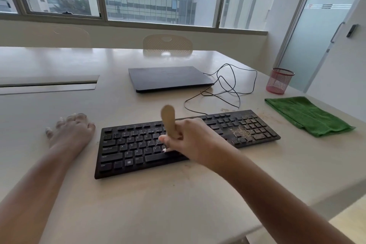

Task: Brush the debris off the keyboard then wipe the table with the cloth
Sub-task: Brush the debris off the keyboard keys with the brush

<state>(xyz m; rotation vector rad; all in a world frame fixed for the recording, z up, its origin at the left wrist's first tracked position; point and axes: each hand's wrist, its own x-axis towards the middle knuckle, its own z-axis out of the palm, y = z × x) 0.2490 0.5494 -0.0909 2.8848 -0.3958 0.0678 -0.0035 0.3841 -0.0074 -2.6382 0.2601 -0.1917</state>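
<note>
A black keyboard (136,150) lies across the beige table (158,200). Brownish debris (240,129) covers its right end around the number pad, and some is scattered on the table beside it. My right hand (190,138) hovers over the middle of the keyboard and grips a brush by its wooden handle (168,119), which sticks up; the bristles are hidden under the hand. My left hand (71,128) rests flat on the table just left of the keyboard, fingers spread. A folded green cloth (305,115) lies right of the keyboard.
A closed dark laptop (168,78) sits behind the keyboard, with a loose black cable (227,87) looping to the right of it. A red mesh pen cup (279,80) stands near the table's right edge. A chair back (167,44) shows beyond the far edge.
</note>
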